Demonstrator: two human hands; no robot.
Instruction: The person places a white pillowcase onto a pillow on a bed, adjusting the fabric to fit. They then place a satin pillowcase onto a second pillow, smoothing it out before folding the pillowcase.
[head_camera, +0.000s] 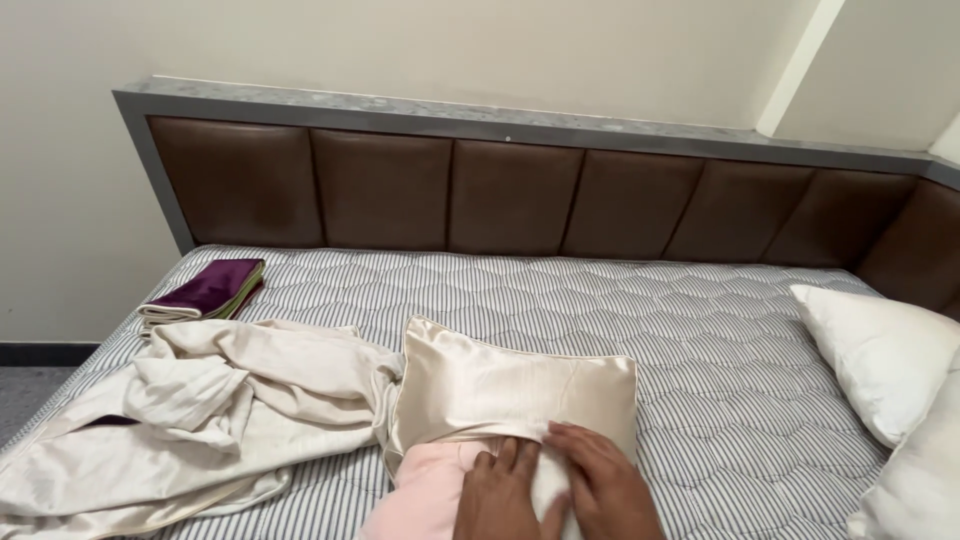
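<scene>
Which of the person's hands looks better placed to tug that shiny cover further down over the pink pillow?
Probably the right hand: its fingertips lie on the open edge of the cream satin pillowcase. The left hand rests lower, on the pink pillow beside the opening, so it seems better suited to steadying.

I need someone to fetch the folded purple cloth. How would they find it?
Start at the brown padded headboard and go to the mattress's far left corner. The folded purple cloth lies there, beyond the crumpled cream sheet; it alone is dark-coloured.
</scene>
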